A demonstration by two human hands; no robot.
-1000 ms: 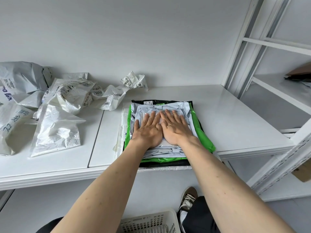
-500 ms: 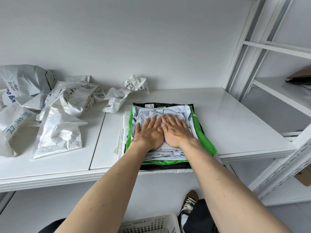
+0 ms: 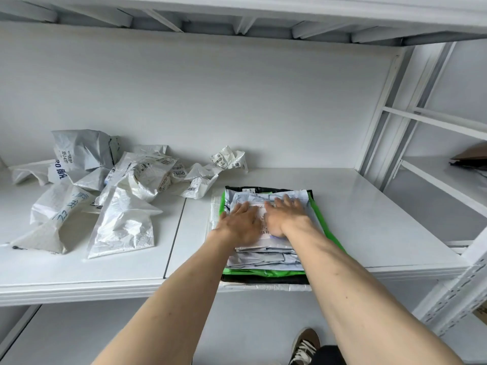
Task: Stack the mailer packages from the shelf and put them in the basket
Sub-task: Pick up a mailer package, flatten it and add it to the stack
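Note:
A flat stack of mailer packages (image 3: 263, 255) lies at the front edge of the white shelf (image 3: 369, 219): grey-blue mailers on top, a green one and a black one beneath. My left hand (image 3: 241, 222) and my right hand (image 3: 286, 216) lie side by side on top of the stack, palms down, fingers straight, slightly apart. Both are blurred by motion. To the left, a loose heap of crumpled white and grey mailers (image 3: 113, 191) spreads over the shelf. The basket is out of view.
The shelf's underside beams (image 3: 237, 19) run overhead. A white upright post (image 3: 382, 106) and a neighbouring rack (image 3: 448, 164) stand at the right. My shoe (image 3: 305, 343) shows on the floor below the shelf edge.
The camera has tilted up, so the basket dropped out of view. My hands have slid slightly apart on the stack while staying flat on it.

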